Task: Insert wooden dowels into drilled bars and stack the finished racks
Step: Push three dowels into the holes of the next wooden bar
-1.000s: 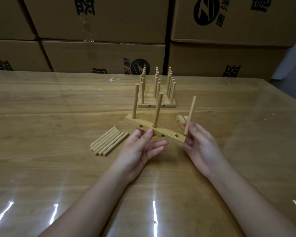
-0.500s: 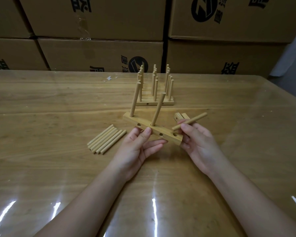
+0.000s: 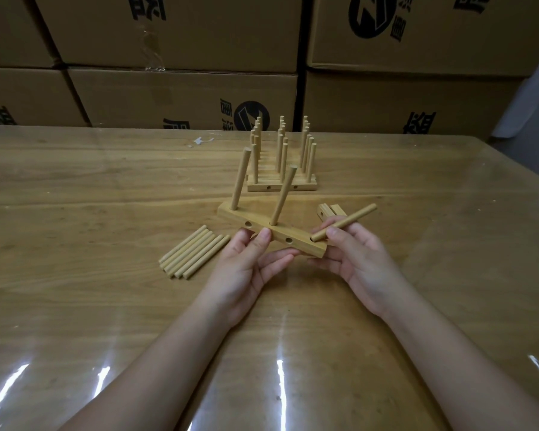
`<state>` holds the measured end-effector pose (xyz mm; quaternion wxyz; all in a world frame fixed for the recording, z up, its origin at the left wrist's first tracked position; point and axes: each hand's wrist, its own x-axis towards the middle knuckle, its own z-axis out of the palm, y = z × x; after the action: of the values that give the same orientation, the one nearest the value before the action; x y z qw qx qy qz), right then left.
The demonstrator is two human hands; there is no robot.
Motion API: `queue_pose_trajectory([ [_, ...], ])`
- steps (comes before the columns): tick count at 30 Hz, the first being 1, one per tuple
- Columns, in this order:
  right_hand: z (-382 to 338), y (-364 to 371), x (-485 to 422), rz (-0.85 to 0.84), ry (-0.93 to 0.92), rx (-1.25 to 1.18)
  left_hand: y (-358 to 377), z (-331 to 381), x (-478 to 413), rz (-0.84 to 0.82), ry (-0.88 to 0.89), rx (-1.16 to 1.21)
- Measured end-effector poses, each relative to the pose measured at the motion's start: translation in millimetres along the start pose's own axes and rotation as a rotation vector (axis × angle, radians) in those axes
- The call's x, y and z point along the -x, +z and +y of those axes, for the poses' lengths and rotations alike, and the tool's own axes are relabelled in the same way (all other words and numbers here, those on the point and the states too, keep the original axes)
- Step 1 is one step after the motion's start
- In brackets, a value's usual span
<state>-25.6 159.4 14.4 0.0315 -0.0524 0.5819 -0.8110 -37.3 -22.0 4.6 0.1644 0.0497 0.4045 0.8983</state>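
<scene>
1. Drilled bar (image 3: 302,245) is held just above the table, tilted. The left hand (image 3: 249,265) grips its middle, with the thumb on the front face.
2. Two dowels (image 3: 282,194) stand in the bar, both leaning.
3. The right hand (image 3: 352,256) pinches a third dowel (image 3: 344,226). It lies nearly flat, with its tip at the bar's right end.
4. Loose dowels (image 3: 193,256) lie left of the bar, and the finished racks (image 3: 282,181) stand behind it.
5. Risk: if pushed in this flat, the third dowel would likely jam or skid off its hole.
6. Risk: a hard push could twist the bar in the left hand's grip and loosen the leaning dowels.
</scene>
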Motion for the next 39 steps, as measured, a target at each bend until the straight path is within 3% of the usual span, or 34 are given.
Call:
queue_pose_trajectory([
  [14,1,0,-2,0.061,-0.086,0.182,5,0,2,0.031,-0.007,-0.033],
  [39,-11,4,3,0.013,-0.302,0.975,2,-4,0,0.037,-0.020,-0.127],
])
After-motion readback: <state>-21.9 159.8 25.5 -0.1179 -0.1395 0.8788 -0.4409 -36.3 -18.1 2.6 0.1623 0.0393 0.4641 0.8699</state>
